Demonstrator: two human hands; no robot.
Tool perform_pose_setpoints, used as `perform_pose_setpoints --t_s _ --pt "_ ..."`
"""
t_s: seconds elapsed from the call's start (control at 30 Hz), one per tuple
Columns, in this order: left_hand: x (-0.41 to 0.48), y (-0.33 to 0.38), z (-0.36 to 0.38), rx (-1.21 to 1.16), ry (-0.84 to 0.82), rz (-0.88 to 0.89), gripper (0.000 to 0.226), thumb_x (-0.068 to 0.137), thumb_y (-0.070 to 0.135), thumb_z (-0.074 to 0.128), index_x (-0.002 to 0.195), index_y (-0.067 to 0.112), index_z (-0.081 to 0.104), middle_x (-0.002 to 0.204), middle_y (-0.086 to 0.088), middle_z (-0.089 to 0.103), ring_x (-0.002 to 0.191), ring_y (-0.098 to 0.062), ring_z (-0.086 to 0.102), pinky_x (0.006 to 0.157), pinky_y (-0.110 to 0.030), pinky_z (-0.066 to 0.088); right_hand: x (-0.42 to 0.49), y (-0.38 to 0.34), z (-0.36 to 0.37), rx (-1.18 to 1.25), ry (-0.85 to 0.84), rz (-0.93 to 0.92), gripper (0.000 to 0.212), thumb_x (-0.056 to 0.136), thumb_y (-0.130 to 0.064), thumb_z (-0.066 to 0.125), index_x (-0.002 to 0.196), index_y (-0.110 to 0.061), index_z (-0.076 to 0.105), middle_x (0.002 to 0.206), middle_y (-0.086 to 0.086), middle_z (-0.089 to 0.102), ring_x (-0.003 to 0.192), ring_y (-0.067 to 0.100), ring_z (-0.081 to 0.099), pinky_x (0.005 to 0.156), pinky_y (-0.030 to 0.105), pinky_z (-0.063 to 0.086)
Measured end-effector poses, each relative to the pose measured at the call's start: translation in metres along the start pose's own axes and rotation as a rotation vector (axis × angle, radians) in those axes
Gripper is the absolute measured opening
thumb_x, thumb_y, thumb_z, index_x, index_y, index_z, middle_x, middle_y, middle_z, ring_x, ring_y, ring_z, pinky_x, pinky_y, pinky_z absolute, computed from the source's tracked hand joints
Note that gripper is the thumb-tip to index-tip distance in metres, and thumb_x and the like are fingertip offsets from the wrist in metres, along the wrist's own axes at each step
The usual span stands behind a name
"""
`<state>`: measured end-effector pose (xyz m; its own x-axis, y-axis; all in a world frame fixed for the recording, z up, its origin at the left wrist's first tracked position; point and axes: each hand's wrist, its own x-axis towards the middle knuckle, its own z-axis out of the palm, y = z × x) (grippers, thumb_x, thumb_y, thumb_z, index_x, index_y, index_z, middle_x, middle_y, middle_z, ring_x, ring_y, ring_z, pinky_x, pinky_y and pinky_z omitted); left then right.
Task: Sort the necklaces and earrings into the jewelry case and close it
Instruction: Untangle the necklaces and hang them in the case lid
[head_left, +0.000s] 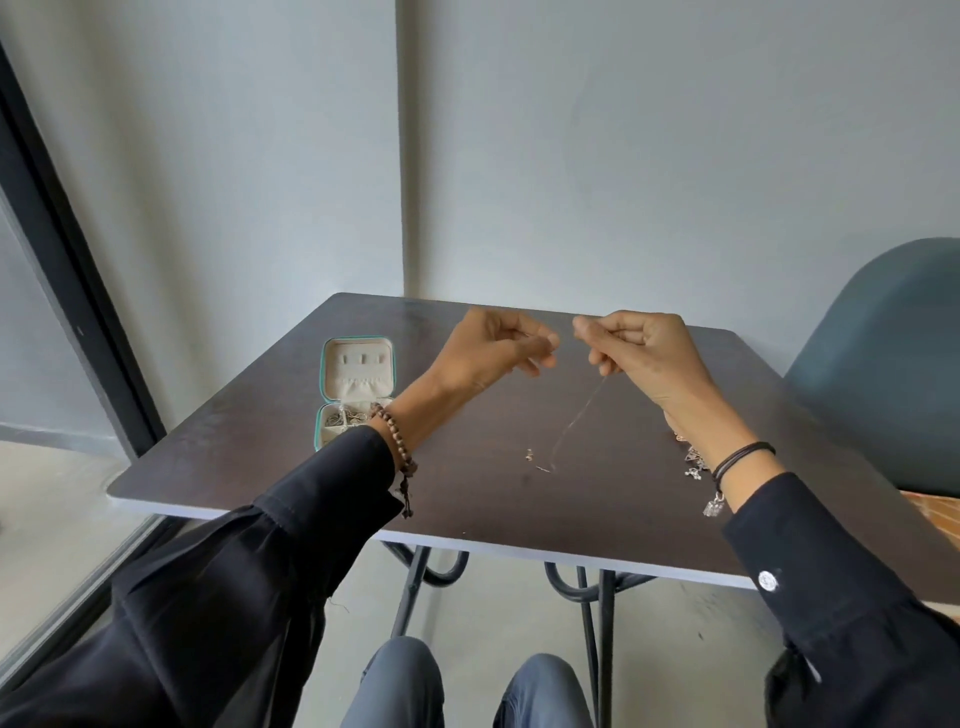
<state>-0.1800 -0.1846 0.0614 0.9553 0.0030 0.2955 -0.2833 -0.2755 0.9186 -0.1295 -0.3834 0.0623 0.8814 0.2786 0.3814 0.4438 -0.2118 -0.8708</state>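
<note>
- While the jewelry case (357, 366) lies open on the left part of the desk (467, 509), its lid is folded back flat toward the wall. Its near tray holds several small metal pieces and is partly hidden behind the left sleeve.
- Right of the case, the left grip (496, 348) is raised above the desk, with a beaded bracelet (397, 441) on its wrist. Its fingers are curled, and the thumb and forefinger press together, pointing at the other hand. Whether anything sits in that pinch is too fine to tell.
- One small earring (529, 455) lies on the desk below the hands.
- Just right of the earring, the thin necklace (576, 415) hangs from the right grip, slanting down and leftward. Its lower end rests on the desk.
- The right grip (644, 353) is raised level with the left, their fingertips near but apart. Its curled fingers pinch the necklace's top.
- A small heap of silver jewelry (693, 460) lies on the desk beside the right wrist, partly hidden by the forearm.
- A teal chair (883, 364) stands at the desk's right edge.
</note>
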Motion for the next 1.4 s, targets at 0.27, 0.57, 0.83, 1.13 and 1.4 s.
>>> perform_pose_setpoints --t_s 0.27,0.57,0.83,1.13,1.4 --pt "0.015 0.01 0.018 -0.04 -0.042 0.004 0.016 0.091 0.018 0.073 0.099 0.005 0.073 0.08 -0.006 0.074 0.065 -0.006 0.066 0.06 -0.009 0.046 0.005 -0.002 -0.02 -0.034 0.03 0.005 0.038 0.089 -0.049 0.073 0.087 -0.011 0.075 0.061 -0.002 0.055 0.059 0.014 0.046 0.071 0.022 0.043" --pt "0.042 0.004 0.037 -0.004 -0.158 -0.08 0.027 0.086 0.03 0.078 0.1 0.008 0.076 0.077 0.001 0.074 0.07 -0.01 0.067 0.078 -0.025 0.047 0.018 0.02 -0.037 -0.04 0.003 0.06 0.042 0.091 -0.051 0.069 0.089 -0.009 0.07 0.06 -0.012 0.053 0.06 0.01 0.041 0.066 0.019 0.04" --pt "0.075 -0.043 0.06 0.065 -0.137 -0.18 0.015 0.087 0.018 0.076 0.096 0.007 0.079 0.081 -0.002 0.075 0.067 -0.009 0.065 0.055 -0.008 0.042 0.049 0.08 -0.027 -0.179 -0.057 0.157 0.013 0.102 -0.026 0.06 0.1 -0.013 0.064 0.084 -0.002 0.072 0.058 0.002 0.063 0.071 0.025 0.049" --pt "0.111 -0.108 0.084 0.267 -0.044 -0.276 0.013 0.084 0.025 0.077 0.089 0.013 0.078 0.081 -0.002 0.074 0.057 -0.01 0.06 0.053 -0.016 0.043 0.083 0.137 -0.009 -0.533 0.031 0.279 0.011 0.094 -0.031 0.068 0.095 -0.02 0.072 0.094 -0.003 0.072 0.089 0.018 0.063 0.079 0.027 0.046" --pt "0.12 -0.134 0.083 0.39 0.02 -0.258 0.007 0.085 0.02 0.073 0.091 0.021 0.076 0.09 0.0 0.075 0.073 -0.015 0.064 0.08 -0.039 0.061 0.09 0.153 -0.001 -0.663 -0.009 0.221 0.005 0.095 -0.02 0.065 0.099 -0.019 0.067 0.103 0.0 0.07 0.095 0.017 0.063 0.081 0.027 0.044"
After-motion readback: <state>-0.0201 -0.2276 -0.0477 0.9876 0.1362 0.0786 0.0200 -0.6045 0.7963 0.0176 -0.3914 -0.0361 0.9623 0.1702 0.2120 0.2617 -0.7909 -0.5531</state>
